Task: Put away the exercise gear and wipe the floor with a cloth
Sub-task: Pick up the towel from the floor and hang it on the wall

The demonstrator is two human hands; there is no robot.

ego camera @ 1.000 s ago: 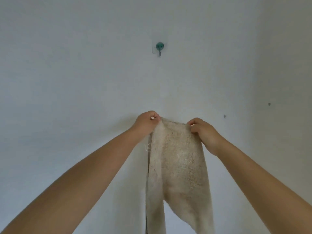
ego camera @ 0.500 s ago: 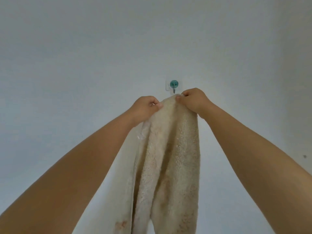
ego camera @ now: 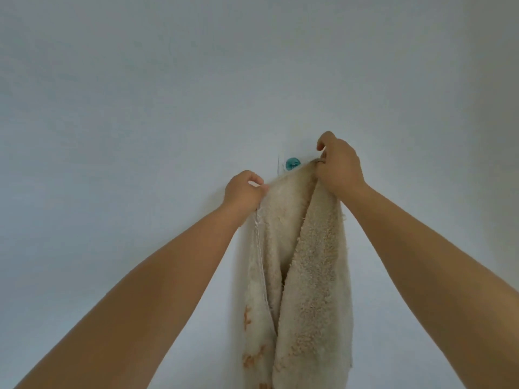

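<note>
You are holding both arms up toward a plain pale wall (ego camera: pixel 140 108), and both hands are working at the top edge of a cream terry cloth (ego camera: pixel 311 262).

Your left hand (ego camera: pixel 243 190) is pinching the cloth's upper left corner, thumb and curled fingers meeting on the fabric. Your right hand (ego camera: pixel 338 165) is sitting higher and further right, gripping the cloth's top edge with curled fingers; one finger is lifting free above the others. Between the two hands the top edge is running taut, rising from left to right.

The cloth is hanging down the wall in two long folds. The right fold is showing its looped, shaggy face, the left fold a flatter face with a seam line along its edge. Orange-brown stains are showing low on the left fold. The lower end is running out of the bottom of the view.

A small teal hook (ego camera: pixel 292 163) is sitting on the wall on a clear pad, just above the cloth's top edge and just left of your right hand. Whether the cloth is catching on the hook cannot be told from here.
</note>
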